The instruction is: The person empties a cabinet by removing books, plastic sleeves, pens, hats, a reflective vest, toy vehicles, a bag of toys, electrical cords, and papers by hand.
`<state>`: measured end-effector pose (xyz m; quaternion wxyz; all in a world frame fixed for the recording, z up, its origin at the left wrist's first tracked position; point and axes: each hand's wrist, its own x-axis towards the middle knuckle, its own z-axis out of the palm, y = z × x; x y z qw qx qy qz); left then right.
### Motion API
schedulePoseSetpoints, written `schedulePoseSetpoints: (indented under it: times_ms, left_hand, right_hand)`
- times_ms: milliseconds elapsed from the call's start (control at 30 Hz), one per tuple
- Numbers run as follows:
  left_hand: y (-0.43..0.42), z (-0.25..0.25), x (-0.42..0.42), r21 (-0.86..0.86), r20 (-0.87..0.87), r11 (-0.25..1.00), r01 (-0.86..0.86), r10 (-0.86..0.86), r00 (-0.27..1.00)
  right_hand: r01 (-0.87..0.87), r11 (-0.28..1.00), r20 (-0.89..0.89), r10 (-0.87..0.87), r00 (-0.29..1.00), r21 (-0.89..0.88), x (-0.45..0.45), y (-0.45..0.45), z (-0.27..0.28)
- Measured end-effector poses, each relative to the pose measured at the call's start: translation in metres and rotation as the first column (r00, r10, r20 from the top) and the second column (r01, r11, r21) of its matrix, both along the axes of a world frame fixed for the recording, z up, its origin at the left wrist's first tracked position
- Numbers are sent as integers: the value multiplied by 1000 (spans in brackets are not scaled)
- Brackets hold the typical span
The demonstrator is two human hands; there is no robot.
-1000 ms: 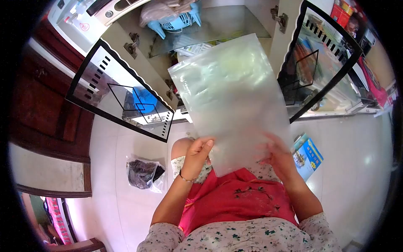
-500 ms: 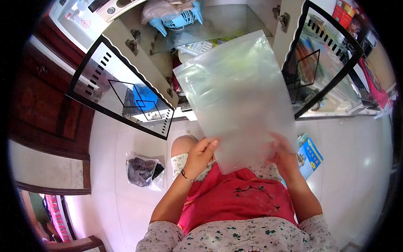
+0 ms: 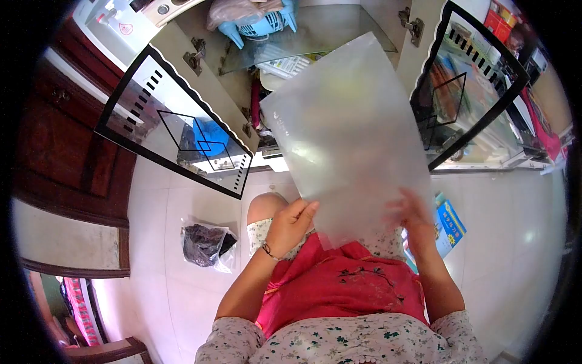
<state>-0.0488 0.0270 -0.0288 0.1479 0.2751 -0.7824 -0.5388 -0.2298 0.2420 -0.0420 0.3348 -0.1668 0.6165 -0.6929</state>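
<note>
A: What do we have on the far left?

B: A dark wooden door [image 3: 73, 139]. Next, on the floor [image 3: 151, 242], a clear plastic bag [image 3: 205, 244] with something dark inside; we have it beside the knee [image 3: 265, 206], likely so it sits within reach yet out from under our arms.

A: And the left glass cabinet door [image 3: 145, 115]?

B: It stands swung open, which leaves the cabinet's inside exposed to us. Farther in, a light-blue plastic rack [image 3: 262, 25] rests on the glass shelf [image 3: 330, 30].

A: How is our left hand [image 3: 291, 227] set?

B: Its grip is closed on the lower left edge of the large frosted plastic bag [image 3: 351, 133], thumb on the near face. That seems enough to steady such a light, thin thing.

A: Where exactly is the frosted bag?

B: Above our lap, in front of the opening between the two cabinet doors, tilted, its far end toward the shelf.

A: And our right hand [image 3: 415, 218]?

B: Its fingers show hazily through the film, spread, the grip open. Perhaps they back the sheet from behind; whether they touch it, we cannot tell.

A: Past that?

B: A blue book [image 3: 450, 227] lies on the floor, clear of our legs, and the right glass cabinet door [image 3: 448, 121] is also open.
</note>
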Motion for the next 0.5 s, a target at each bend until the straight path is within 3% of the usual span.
schedulePoseSetpoints:
  times_ms: [67,133,167,233,267,300,333,400,433,500]
  left_hand:
    - [-4,3,3,-23,43,1000,5,-4,999]
    - [-14,5,9,355,-24,934,-24,35,999]
    - [-17,9,11,358,-24,934,-19,30,999]
    - [-21,28,11,696,-326,714,74,222,919]
    - [-24,44,6,788,-369,610,85,357,858]
    - [-28,62,-3,862,-384,495,112,491,782]
    - [-38,75,-8,822,-525,485,298,443,726]
    - [-59,97,-19,656,-751,487,576,346,563]
    - [-68,106,-24,552,-833,501,667,291,471]
    - [-84,120,-33,558,-830,469,685,338,444]
  right_hand:
    - [25,1000,-40,-25,999,2,-3,2,-4]
    - [99,995,3,-99,995,-18,-11,5,-8]
    - [104,994,2,-104,995,-15,-15,8,-13]
    - [94,994,-136,-85,987,56,-21,11,-21]
    - [99,993,-136,-91,987,58,-20,11,-18]
    - [51,996,38,-53,998,67,-16,9,-7]
    - [0,998,209,-14,978,65,-13,6,0]
    - [-11,997,249,-8,968,73,-8,3,3]
    - [-23,997,293,-2,956,80,-6,3,4]
    - [-39,997,322,13,947,74,-5,4,6]
